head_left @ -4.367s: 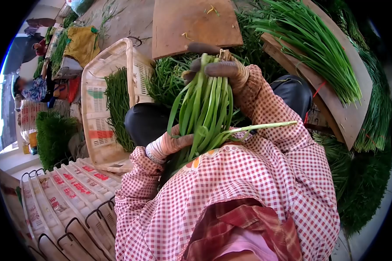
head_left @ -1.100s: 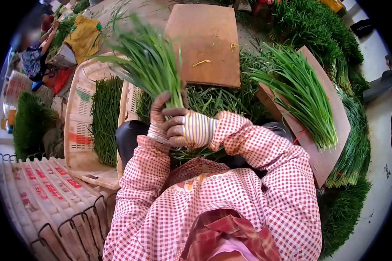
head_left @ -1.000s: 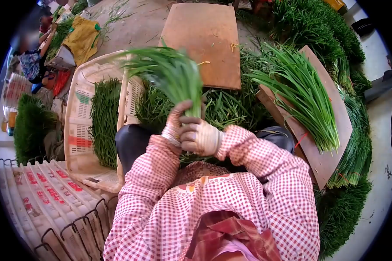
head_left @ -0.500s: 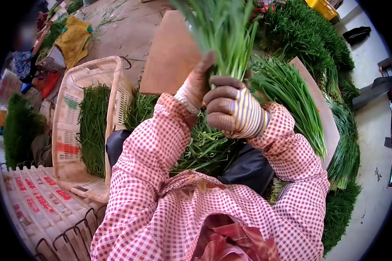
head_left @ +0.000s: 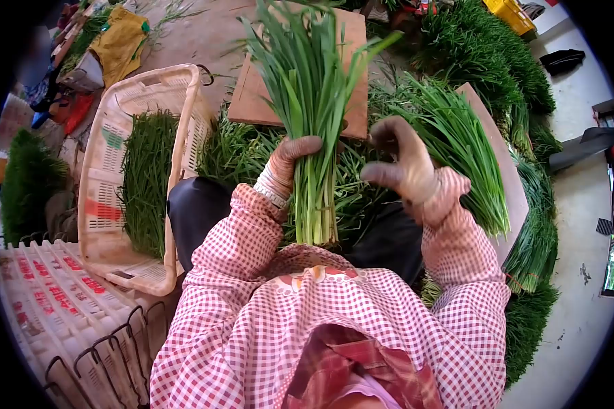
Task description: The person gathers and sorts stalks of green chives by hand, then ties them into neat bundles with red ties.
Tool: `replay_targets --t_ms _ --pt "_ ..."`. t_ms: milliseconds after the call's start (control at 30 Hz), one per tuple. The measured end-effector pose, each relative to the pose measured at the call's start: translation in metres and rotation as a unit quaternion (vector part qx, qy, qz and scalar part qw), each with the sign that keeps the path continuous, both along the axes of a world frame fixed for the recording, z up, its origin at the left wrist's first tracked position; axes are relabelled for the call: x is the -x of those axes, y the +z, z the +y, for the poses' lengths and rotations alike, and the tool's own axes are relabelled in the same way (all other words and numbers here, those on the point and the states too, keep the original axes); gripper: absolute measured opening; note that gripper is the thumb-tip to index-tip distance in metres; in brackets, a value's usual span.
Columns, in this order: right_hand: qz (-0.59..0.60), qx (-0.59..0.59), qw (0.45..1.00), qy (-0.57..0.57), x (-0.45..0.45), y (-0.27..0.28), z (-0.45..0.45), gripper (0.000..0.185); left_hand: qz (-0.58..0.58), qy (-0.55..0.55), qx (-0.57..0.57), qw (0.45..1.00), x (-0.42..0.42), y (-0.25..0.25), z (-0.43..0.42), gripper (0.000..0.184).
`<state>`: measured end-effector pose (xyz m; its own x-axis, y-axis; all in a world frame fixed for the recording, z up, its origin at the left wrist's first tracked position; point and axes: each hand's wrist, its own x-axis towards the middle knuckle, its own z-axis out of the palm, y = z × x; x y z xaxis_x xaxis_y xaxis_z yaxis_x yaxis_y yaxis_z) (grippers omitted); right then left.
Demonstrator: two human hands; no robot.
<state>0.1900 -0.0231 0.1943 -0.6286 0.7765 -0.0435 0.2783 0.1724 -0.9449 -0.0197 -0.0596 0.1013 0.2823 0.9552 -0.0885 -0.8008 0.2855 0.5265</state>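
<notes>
A bunch of garlic chives stands upright in front of my chest, pale cut stems down and green leaves up. My left hand, in a work glove, is wrapped around its lower middle, thumb across the front; the other fingers are hidden behind the stems. To the right of the bunch, my gloved right hand is apart from it, thumb and fingers spread in a curve with nothing between them. Beyond that hand lies a pile of chives on a board.
A white plastic basket holding greens stands at the left, above stacked crates with wire handles. A wooden board lies ahead. Large heaps of greens line the right side. Loose leaves cover the ground between my knees.
The bunch has come down and nearer my body, its stem ends now visible below my left hand. My right hand has let go of it and moved right, opening.
</notes>
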Motion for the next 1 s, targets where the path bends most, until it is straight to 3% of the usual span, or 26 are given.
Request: replay_targets --t_ms 33,100,133,167,200,233,267,300,367,533,600,667,700,767,833,867,900,967,1000 --pt "0.001 0.066 0.998 -0.025 -0.003 -0.019 0.017 0.085 0.000 -0.004 -0.001 1.000 -0.004 0.006 0.002 0.059" --pt "0.146 0.192 0.967 0.077 0.015 -0.030 0.030 0.095 0.166 0.047 -0.119 0.978 -0.014 0.018 0.012 0.060" --pt "0.131 0.136 0.980 0.062 0.020 -0.019 0.040 0.095 0.284 0.055 -0.209 0.934 -0.011 0.009 0.029 0.062" --pt "0.114 0.080 0.989 0.043 0.029 -0.001 0.046 0.096 0.286 0.048 -0.211 0.934 -0.011 0.011 0.046 0.062" --pt "0.183 0.108 0.977 0.005 0.040 0.014 0.048 0.089 0.392 0.085 -0.294 0.868 -0.011 0.016 0.062 0.061" --pt "0.235 0.061 0.970 0.012 0.048 0.010 0.065 0.084 0.488 0.122 -0.370 0.781 -0.010 0.022 0.073 0.060" --pt "0.226 -0.010 0.973 -0.033 0.055 0.018 0.071 0.082 0.489 0.118 -0.370 0.781 -0.012 0.040 0.079 0.060" --pt "0.227 0.009 0.972 -0.067 0.060 0.027 0.077 0.077 0.506 0.123 -0.375 0.767 -0.011 0.050 0.094 0.059" --pt "0.331 -0.047 0.941 -0.059 0.067 0.015 0.104 0.071 0.542 0.118 -0.359 0.751 -0.006 0.056 0.123 0.057" --pt "0.250 0.011 0.968 -0.015 0.061 -0.037 0.144 0.064 0.604 0.103 -0.295 0.733 0.002 0.023 0.175 0.051" --pt "0.201 0.045 0.978 -0.027 0.066 -0.038 0.149 0.063 0.606 0.105 -0.283 0.736 0.004 0.013 0.183 0.049" --pt "0.155 0.100 0.976 -0.118 0.081 -0.023 0.142 0.057 0.589 0.105 -0.270 0.754 0.007 0.009 0.187 0.047" --pt "0.107 0.046 0.986 -0.122 0.094 -0.039 0.172 0.057 0.571 0.106 -0.261 0.771 0.011 0.010 0.188 0.046" --pt "0.017 -0.140 0.988 -0.062 0.104 -0.050 0.194 0.076 0.502 0.104 -0.241 0.824 0.022 0.015 0.181 0.045" --pt "0.052 -0.058 0.996 0.049 0.109 -0.004 0.172 0.054 0.374 0.077 -0.190 0.905 0.034 0.019 0.154 0.043" --pt "-0.017 -0.041 0.991 0.122 0.109 0.004 0.173 0.067 0.298 0.051 -0.140 0.943 0.041 0.022 0.141 0.049" --pt "-0.011 -0.035 0.992 0.118 0.110 -0.001 0.165 0.067 0.303 0.044 -0.135 0.942 0.043 0.021 0.128 0.049" --pt "-0.118 -0.160 0.978 0.059 0.118 -0.013 0.145 0.074 0.127 0.020 -0.078 0.989 0.047 0.014 0.096 0.056" --pt "-0.171 -0.223 0.959 0.030 0.122 -0.019 0.135 0.080 0.135 0.063 -0.083 0.985 0.046 0.008 0.082 0.063"
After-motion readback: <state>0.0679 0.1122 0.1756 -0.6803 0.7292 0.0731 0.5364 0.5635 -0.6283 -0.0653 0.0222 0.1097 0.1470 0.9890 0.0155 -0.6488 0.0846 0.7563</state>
